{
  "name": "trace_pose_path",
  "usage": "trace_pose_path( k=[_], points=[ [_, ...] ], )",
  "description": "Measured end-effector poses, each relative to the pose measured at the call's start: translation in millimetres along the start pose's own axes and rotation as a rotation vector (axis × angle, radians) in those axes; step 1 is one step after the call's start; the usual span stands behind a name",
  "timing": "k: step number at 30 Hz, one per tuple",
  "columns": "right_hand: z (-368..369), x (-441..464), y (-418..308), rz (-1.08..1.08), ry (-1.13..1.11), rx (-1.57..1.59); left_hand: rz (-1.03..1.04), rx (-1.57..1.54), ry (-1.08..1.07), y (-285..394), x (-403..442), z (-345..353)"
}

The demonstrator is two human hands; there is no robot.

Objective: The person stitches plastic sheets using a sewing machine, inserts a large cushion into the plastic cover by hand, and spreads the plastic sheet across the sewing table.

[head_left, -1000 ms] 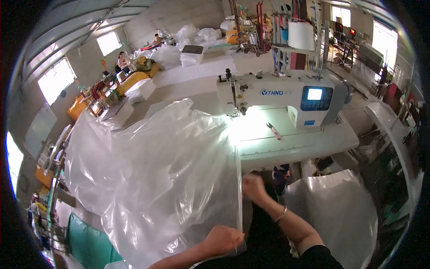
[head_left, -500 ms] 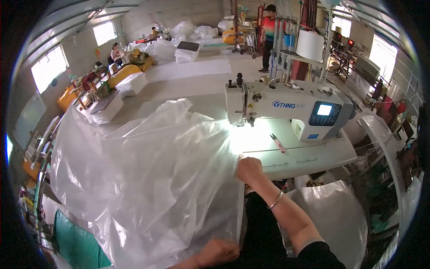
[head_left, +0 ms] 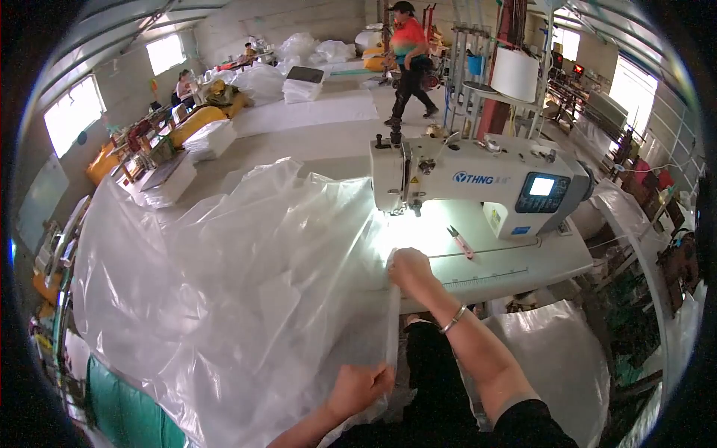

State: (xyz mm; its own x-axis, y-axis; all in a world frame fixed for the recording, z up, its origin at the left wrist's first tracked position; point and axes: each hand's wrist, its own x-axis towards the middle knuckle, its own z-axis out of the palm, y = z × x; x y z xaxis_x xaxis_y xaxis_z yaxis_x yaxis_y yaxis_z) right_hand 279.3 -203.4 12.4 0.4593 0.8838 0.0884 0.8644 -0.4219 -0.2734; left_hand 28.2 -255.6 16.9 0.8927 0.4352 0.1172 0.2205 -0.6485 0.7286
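A large translucent plastic sheet [head_left: 224, 299] spreads across the left of the table, its far part running up to the needle area of a white sewing machine [head_left: 463, 175]. My right hand [head_left: 411, 270] is closed on the sheet's right edge, just in front of the machine's lit bed. Lower down, my left hand [head_left: 360, 390] is closed on the same edge, close to my lap. Between the two hands the edge hangs in a fairly straight line. Pink-handled thread snips [head_left: 461, 243] lie on the machine bed, right of the needle.
A white thread cone [head_left: 515, 75] stands behind the machine. Stacks of folded plastic [head_left: 210, 140] sit at the far left. Another plastic sheet [head_left: 549, 366] hangs on my right. A person [head_left: 408, 60] in a red top walks behind the table; others sit farther back.
My left hand has moved up along the sheet's edge, and my right hand has shifted slightly toward the machine. The person in red has walked to the left.
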Motion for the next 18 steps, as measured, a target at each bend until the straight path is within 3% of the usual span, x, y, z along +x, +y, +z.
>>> trace_pose_path(
  k=[4,11,14,17,18],
  points=[
    [9,16,6,0.019,0.105,-0.005,-0.035,-0.079,0.057,-1,23,-1],
    [9,24,9,0.0,0.102,0.043,0.02,-0.05,0.136,-3,59,9],
    [10,27,13,-0.062,0.109,-0.006,-0.1,-0.191,0.09,10,74,11],
    [12,2,17,-0.048,0.077,-0.067,0.022,-0.175,0.033,16,82,8],
    [13,-18,19,-0.076,0.123,-0.028,-0.054,-0.091,-0.203,24,90,-12]
  ],
)
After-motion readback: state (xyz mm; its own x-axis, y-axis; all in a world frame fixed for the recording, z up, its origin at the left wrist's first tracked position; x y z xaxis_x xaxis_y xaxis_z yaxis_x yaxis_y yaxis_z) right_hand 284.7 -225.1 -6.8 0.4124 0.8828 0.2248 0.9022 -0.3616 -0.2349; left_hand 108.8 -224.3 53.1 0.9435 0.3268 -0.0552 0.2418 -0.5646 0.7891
